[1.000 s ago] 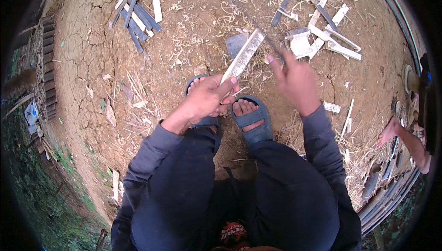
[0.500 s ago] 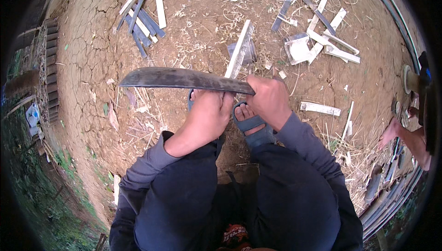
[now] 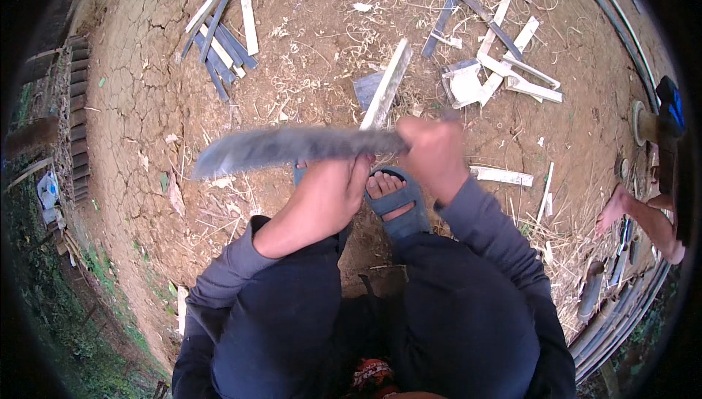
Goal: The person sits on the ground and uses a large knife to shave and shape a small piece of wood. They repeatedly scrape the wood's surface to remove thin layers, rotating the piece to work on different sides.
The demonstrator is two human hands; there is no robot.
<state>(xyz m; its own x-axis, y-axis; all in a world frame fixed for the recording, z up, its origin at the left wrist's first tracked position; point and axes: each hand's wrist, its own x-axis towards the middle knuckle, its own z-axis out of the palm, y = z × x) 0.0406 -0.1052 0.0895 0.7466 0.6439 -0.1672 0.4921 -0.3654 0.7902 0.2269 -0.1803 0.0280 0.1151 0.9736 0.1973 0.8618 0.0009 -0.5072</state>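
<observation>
My right hand point(image 3: 433, 152) grips the handle of a long broad knife point(image 3: 285, 146), whose blurred blade points left across the view. A pale flat wood strip point(image 3: 385, 86) stands up and away from my left hand point(image 3: 333, 190), which holds its lower end just under the blade. Both hands are above my feet in blue sandals point(image 3: 398, 201) on bare cracked earth.
A stack of cut wood strips point(image 3: 221, 33) lies on the ground at the upper left. More strips and offcuts point(image 3: 504, 62) are scattered at the upper right, with shavings around. Another person's bare foot point(image 3: 614, 209) and leg come in at the right edge beside long poles point(image 3: 621, 304).
A second ago my left hand held the strip alone and my right hand was open. The right hand then took up the knife, and the blade now lies across the strip.
</observation>
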